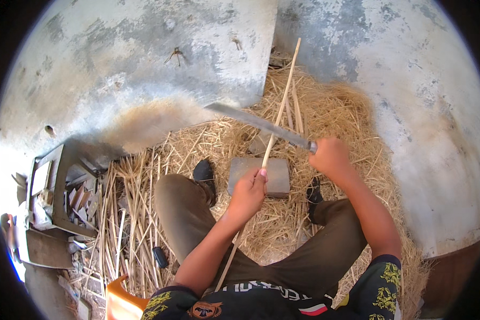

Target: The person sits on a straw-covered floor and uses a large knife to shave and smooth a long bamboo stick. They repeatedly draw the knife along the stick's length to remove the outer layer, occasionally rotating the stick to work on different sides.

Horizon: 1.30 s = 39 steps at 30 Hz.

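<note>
My left hand point(249, 193) is closed round a long, thin, pale strip that looks like split bamboo point(284, 98). One end of the strip runs down past my left forearm towards my lap; the other points up and away to the far wall. In my closed right hand point(329, 159) is the handle of a machete point(266, 126), mostly hidden by the fingers. Its long grey blade reaches to the upper left and crosses the strip beyond my left hand. Whether blade and strip touch, I cannot tell. Below them, between my feet, sits a squared block point(258, 176).
Straw-like shavings point(336, 114) cover the floor around my legs. Many long strips point(138, 213) lie heaped at the left, with a small black object point(159, 257) on them. A wooden stool-like frame point(61, 186) and an orange plastic edge point(124, 298) stand left. Worn walls point(144, 48) rise ahead.
</note>
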Tool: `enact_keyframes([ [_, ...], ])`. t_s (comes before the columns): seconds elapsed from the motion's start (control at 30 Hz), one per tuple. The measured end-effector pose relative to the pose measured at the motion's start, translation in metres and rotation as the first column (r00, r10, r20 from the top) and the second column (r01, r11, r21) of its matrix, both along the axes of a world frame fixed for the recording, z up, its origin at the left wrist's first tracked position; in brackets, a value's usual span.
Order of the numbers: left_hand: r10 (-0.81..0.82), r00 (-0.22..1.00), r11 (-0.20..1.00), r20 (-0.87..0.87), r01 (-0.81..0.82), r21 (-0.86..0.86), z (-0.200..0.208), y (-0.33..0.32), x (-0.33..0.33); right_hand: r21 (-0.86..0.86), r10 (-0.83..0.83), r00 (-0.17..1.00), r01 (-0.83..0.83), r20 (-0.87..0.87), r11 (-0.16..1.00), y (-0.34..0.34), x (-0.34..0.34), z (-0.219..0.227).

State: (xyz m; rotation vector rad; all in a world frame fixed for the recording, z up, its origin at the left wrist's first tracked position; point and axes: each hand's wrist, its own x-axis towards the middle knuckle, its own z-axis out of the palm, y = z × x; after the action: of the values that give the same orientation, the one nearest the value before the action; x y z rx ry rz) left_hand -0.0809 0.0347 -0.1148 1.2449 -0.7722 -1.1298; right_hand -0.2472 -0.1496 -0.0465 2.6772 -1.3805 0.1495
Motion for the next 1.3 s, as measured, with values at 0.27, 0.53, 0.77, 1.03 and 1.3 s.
enact_keyframes([
  [0.27, 0.202, 0.869, 0.978, 0.452, -0.154, -0.139, -0.001, 0.012, -0.011, 0.158, -0.222, 0.956, 0.194, 0.19, 0.968, -0.029, 0.014, 0.021],
  [0.53, 0.301, 0.686, 0.953, 0.662, -0.194, -0.233, -0.001, 0.005, 0.011, 0.106, 0.054, 0.998, -0.052, -0.015, 0.993, 0.029, 0.015, 0.013],
  [0.77, 0.038, 0.514, 0.985, 0.857, -0.165, 0.055, 0.009, 0.02, -0.011, 0.248, -0.27, 0.952, 0.229, 0.147, 0.942, -0.021, 0.009, 0.018],
  [1.03, 0.136, 0.686, 0.99, 0.714, -0.123, -0.071, 0.02, 0.024, -0.009, 0.088, -0.045, 0.993, 0.036, 0.109, 0.995, -0.02, -0.016, 0.013],
  [1.3, 0.077, 0.783, 0.995, 0.617, -0.023, -0.094, 0.025, 0.035, -0.018, 0.156, -0.38, 0.846, 0.346, 0.374, 0.925, -0.065, -0.06, 0.024],
])
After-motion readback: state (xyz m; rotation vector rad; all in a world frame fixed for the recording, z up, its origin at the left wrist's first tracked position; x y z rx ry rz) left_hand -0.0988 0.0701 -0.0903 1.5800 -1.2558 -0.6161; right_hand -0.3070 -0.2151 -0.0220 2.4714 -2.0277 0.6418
